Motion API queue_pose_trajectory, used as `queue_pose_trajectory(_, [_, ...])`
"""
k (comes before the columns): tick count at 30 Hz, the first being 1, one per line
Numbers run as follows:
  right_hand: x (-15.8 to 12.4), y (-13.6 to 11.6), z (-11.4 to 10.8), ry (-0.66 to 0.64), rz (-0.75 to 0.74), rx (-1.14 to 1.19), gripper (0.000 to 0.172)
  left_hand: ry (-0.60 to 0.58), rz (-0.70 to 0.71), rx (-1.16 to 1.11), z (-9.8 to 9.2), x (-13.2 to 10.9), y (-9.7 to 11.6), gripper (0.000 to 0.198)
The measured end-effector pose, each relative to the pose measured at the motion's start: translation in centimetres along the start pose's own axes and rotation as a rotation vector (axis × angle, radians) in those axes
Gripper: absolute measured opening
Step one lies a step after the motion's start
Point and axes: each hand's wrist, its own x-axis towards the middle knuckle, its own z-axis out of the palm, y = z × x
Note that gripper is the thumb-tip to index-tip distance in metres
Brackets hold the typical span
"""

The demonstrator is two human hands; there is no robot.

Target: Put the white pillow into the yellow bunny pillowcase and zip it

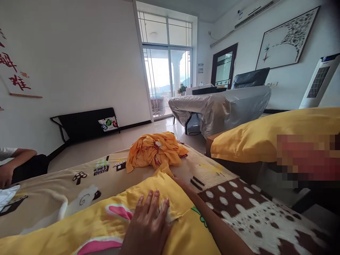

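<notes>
A yellow pillowcase (87, 216) printed with pink shapes and a green figure lies spread across the front of the bed. Its surface looks padded in the middle. My left hand (150, 223) rests flat on top of it, fingers stretched out and a little apart. At the far corner of the same cloth is my right hand (180, 182), gripping the bunched edge; its fingers are mostly hidden by fabric. Just beyond that corner sits a crumpled heap of orange-yellow cloth (154, 150).
A patterned blanket (117, 184) covers the bed. To the right, another yellow cloth-covered piece (249, 136) lies over a wooden edge, partly blurred by pixels. A plastic-draped table (217, 106) stands behind. Another person's arm (13, 166) shows at far left; a black folded frame (85, 124) leans by the wall.
</notes>
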Motion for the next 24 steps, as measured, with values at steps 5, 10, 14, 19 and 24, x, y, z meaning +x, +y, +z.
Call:
queue_pose_trajectory(5, [0.0, -4.8, -2.4, 0.107, -0.079, 0.045, 0.048, 0.058, 0.04, -0.128, -2.3, 1.5, 0.2, 0.042])
queue_pose_trajectory(10, [-1.8, -9.8, -3.8, 0.462, -0.203, -0.011, 0.042, 0.232, 0.083, -0.094, -4.7, 1.5, 0.6, 0.03])
queue_pose_trajectory(14, [-2.4, -15.4, -4.0, 0.732, -0.315, 0.018, 0.037, 0.29, 0.185, 0.028, -9.6, 3.1, 0.1, 0.026])
queue_pose_trajectory(19, [-1.1, -22.2, -4.1, 0.979, -0.445, 0.138, 0.027, 0.255, 0.249, 0.25, -14.7, 4.1, 0.0, 0.025])
queue_pose_trajectory(24, [-0.7, -21.4, -3.0, 0.463, -0.538, 0.08, 0.023, 0.161, 0.267, 0.281, -10.3, -0.1, 2.2, 0.02])
